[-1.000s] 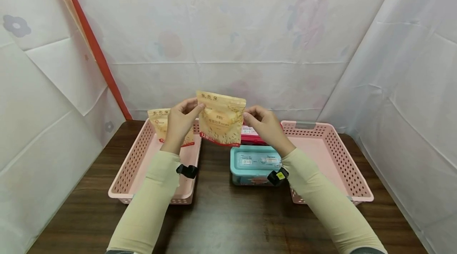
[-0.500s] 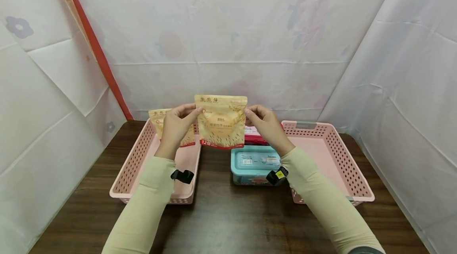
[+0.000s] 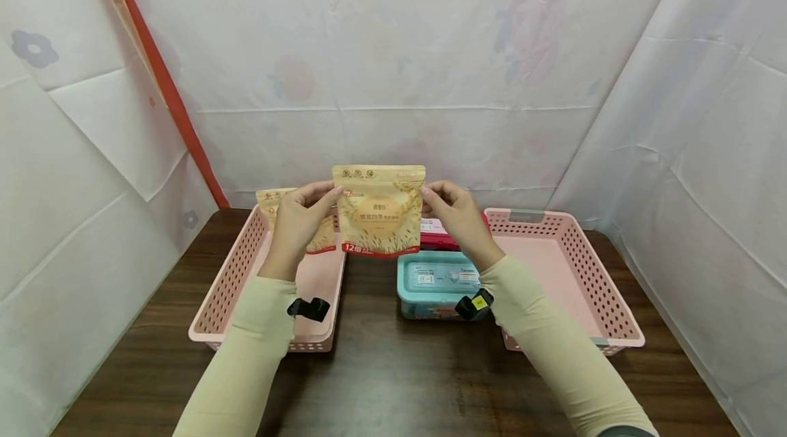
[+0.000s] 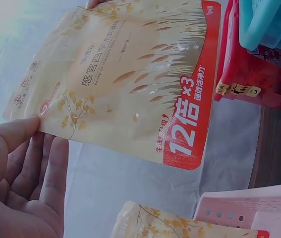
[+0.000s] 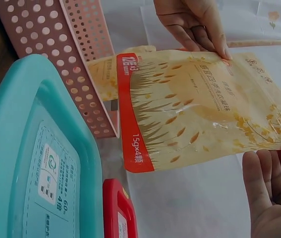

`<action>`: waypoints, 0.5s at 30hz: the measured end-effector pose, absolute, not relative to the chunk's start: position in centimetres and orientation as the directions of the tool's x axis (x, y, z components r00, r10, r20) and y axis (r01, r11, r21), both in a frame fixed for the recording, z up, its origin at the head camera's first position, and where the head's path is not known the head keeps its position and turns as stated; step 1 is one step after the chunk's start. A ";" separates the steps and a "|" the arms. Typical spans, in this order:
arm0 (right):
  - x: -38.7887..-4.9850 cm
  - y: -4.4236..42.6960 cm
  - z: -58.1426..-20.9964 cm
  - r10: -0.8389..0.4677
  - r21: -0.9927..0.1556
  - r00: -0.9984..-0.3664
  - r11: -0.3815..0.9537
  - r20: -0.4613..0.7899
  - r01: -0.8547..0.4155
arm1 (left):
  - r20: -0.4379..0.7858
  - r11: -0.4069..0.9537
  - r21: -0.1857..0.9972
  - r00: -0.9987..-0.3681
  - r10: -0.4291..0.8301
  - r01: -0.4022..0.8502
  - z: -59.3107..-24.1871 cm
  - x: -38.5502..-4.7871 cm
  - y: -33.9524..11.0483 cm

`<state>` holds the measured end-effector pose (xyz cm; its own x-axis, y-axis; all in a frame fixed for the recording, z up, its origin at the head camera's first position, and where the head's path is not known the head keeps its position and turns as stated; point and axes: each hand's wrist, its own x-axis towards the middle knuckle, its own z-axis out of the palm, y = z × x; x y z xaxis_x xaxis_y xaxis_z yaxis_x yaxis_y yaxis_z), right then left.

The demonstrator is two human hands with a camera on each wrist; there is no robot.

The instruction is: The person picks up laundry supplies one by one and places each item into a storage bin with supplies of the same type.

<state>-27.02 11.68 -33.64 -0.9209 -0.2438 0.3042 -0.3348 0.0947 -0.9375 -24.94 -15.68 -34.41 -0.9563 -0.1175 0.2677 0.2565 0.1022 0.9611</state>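
A cream-yellow laundry pod pouch [image 3: 379,215] with a red bottom band is stretched upright between both hands, above the table. My left hand [image 3: 302,218] pinches its left edge between thumb and fingers. On the opposite edge, my right hand [image 3: 458,218] pinches it the same way. In the left wrist view the pouch [image 4: 130,74] shows wheat-like stalks and printed characters. Behind the left hand, a second, similar pouch [image 3: 322,237] stands in the left pink basket [image 3: 224,287], partly covered by the hand.
A teal lidded box [image 3: 430,280] sits mid-table, with a red-and-pink box [image 3: 438,239] behind it, partly hidden by the pouch. To the right stands another pink basket [image 3: 590,273]. A pale curtain [image 3: 393,48] hangs behind the dark wooden table [image 3: 393,382].
The pouch has levelled from a slight tilt to face forward and shifted slightly left. My left hand has moved slightly left and down; both hands still pinch the pouch.
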 end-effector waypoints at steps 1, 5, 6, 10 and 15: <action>-27.0 11.7 -33.6 -0.242 -0.938 -0.921 0.092 0.305 -0.334 | 0.270 0.098 0.961 -0.956 -0.112 0.259 -34.4 -24.9 -15.7; -27.1 11.5 -33.6 -0.236 -0.940 -0.921 0.071 0.309 -0.333 | 0.280 0.099 0.958 -0.954 -0.102 0.271 -34.4 -24.8 -16.0; -27.1 11.5 -33.7 -0.235 -0.941 -0.922 0.068 0.309 -0.333 | 0.282 0.100 0.957 -0.954 -0.102 0.272 -34.4 -24.8 -16.0; -27.0 11.1 -33.7 -0.236 -0.942 -0.922 0.066 0.307 -0.330 | 0.278 0.106 0.958 -0.953 -0.117 0.267 -34.5 -24.6 -16.4; -26.9 10.6 -34.0 -0.251 -0.941 -0.916 0.048 0.314 -0.336 | 0.265 0.110 0.962 -0.954 -0.140 0.251 -34.4 -24.4 -16.8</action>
